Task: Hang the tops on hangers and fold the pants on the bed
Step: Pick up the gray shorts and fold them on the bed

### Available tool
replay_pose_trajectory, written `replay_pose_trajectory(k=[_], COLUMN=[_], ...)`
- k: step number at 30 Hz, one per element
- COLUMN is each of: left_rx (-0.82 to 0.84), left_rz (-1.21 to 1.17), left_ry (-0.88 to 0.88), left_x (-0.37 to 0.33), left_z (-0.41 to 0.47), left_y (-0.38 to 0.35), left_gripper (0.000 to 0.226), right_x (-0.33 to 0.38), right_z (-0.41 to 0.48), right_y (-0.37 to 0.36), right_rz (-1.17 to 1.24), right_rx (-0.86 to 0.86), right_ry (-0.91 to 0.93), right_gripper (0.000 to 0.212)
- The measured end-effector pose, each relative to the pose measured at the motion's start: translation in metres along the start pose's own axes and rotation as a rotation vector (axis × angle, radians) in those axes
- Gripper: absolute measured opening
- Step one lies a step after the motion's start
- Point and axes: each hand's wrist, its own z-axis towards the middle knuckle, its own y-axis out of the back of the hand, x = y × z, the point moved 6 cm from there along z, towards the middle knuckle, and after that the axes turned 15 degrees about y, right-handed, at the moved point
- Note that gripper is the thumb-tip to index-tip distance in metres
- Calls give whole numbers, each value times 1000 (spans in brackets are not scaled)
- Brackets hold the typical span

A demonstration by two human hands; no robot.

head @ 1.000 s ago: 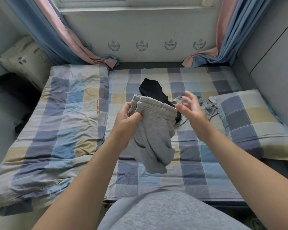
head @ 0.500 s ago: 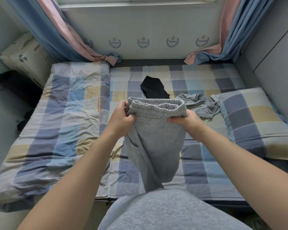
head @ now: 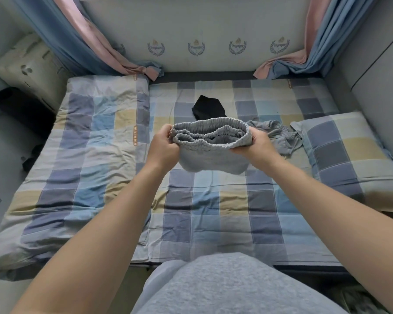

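I hold a pair of light grey pants [head: 211, 159] by the elastic waistband, lifted above the middle of the checked bed [head: 213, 211]. My left hand [head: 162, 148] grips the waistband's left end and my right hand [head: 255, 146] grips its right end. The waistband gapes open toward me and the legs hang out of sight behind and below. A black garment [head: 208, 107] lies on the sheet just beyond the pants. A crumpled grey garment [head: 279, 137] lies to the right, partly behind my right hand.
A folded checked duvet [head: 84, 155] covers the bed's left half. A checked pillow [head: 349, 155] lies at the right against the grey wall. Blue and pink curtains [head: 86, 41] hang at both far corners. A cream pillow [head: 30, 69] and dark clothes [head: 16, 105] sit at the far left.
My right hand reached in and took hold of the waistband. Both hands then raised the pants and spread the waistband wide, so the hanging legs lifted off my lap.
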Motion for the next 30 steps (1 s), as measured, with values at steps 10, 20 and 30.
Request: replay_pose_trajectory(k=[10,20,30], left_rx=[161,420,361], left_rz=[310,439,397], left_ry=[415,867,788], left_x=[198,404,462], left_z=[-36,-126,-19], left_y=[-72,-126,-183], left_gripper=[29,36,11], right_x=[-158,-287,-402], right_z=[-129,-287,-218], right_y=[-61,-131,-130], right_rz=[-635,-479,-309], right_rx=[311,596,295], right_ry=[-291,-771,-844], right_gripper=[26,33,25])
